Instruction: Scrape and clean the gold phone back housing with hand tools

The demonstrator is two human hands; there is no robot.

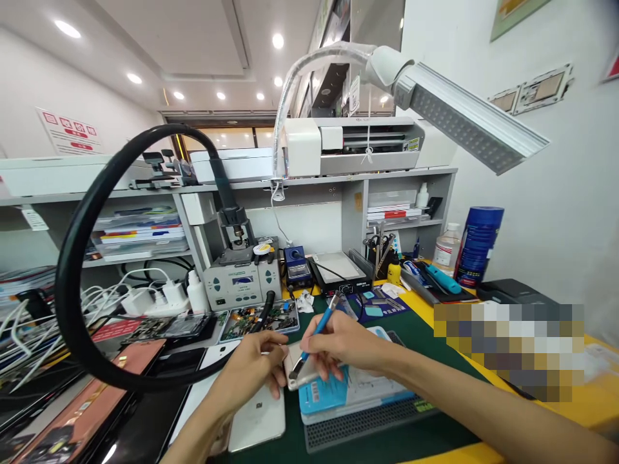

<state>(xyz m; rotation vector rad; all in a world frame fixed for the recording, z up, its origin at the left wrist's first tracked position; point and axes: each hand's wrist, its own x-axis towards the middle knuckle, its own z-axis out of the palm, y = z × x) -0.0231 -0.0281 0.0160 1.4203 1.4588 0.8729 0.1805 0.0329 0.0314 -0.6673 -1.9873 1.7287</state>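
My right hand (338, 341) is closed in a pen grip round a slim blue-handled tool (320, 327). Its silver end points up. The dark, wider tip rests at the near left corner of a pale gold phone (291, 381); whether it is a brush or a blade I cannot tell. My left hand (258, 361) is curled at the phone's left edge, thumb and fingers against it. The phone lies tilted over the edge of a blue-and-clear plastic case (324, 394), partly hidden by my right hand. Below my left hand lies a white phone (261, 422), back up.
A thick black hose (72, 309) loops at the left, from a grey hot-air station (244, 283). A tray of small circuit boards (285, 317) stands beyond my hands. Phone panels (87, 399) cover the left side. A lamp (464, 109) hangs overhead; bottles (445, 248) stand right.
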